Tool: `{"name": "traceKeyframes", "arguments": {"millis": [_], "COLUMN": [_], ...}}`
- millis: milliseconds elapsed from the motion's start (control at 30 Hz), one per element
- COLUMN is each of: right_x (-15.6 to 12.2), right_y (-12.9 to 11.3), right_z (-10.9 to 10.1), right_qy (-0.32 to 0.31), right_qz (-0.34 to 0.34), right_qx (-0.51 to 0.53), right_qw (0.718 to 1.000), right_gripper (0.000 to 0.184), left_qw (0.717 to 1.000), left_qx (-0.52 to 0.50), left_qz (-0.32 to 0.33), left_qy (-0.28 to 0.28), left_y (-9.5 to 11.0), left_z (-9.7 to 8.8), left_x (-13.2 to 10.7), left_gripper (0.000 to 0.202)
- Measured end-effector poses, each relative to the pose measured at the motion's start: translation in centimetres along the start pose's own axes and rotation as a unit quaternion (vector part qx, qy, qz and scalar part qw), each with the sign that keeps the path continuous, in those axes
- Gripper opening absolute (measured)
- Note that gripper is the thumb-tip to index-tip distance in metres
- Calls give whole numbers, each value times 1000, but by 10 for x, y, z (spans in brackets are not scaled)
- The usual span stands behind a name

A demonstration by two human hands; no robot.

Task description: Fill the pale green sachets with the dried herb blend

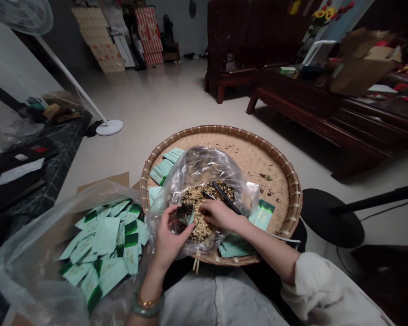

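Your biggest risk, as I judge it, is spillage: the sachet has a narrow mouth, and if your left hand tilts it or squeezes it closed, loose mix would scatter. The bag is limp and slumped, so its wall could fold over your fingers or tip grains onto the tray.

Your left hand is curled shut around the sachet, at 7 o'clock inside the bag's mouth. Your right hand has its fingers bent down onto the mix beside a black scoop; I cannot tell whether it grips anything.

The sachet is small, flat and pale green with a dark band, like the pile at 9 o'clock.
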State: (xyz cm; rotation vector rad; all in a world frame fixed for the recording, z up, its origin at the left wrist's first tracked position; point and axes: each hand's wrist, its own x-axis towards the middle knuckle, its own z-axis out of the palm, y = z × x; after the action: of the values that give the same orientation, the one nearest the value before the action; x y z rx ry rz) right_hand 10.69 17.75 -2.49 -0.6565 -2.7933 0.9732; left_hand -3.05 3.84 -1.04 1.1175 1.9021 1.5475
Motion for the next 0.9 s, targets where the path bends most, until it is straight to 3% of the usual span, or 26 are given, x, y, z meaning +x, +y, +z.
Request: {"name": "traceKeyframes", "arguments": {"millis": [100,267,367,500,700,833,900], "right_x": [-2,-12,-22,-31,-30,-34,-38], "right_y": [1,-8,-26,-59,-76,-70,-69], "right_z": [-4,-29,-53,-75,-71,-69,-66], "right_qy": [19,111,149,168,173,213,198], "right_qz": [11,34,30,-28,-72,-52,-56], "right_qx": [10,99,145,149,138,141,129], "right_qw": [1000,988,978,974,973,965,970], "right_gripper": [22,22,19,19,30,23,18], "left_qw": [1000,998,996,994,994,994,993], "left_qx": [9,43,59,67,75,63,66], "left_qz": [16,42,54,67,71,78,93], "left_qy": [-5,-23,-34,-46,-42,-43,-40], "left_y": [0,-1,-3,-3,-1,-5,-7], "left_z": [-1,-1,3,8,11,10,10], "left_x": [0,-1,-1,0,0,-1,-2], "left_gripper": [47,45,45,45,44,44,44]}}
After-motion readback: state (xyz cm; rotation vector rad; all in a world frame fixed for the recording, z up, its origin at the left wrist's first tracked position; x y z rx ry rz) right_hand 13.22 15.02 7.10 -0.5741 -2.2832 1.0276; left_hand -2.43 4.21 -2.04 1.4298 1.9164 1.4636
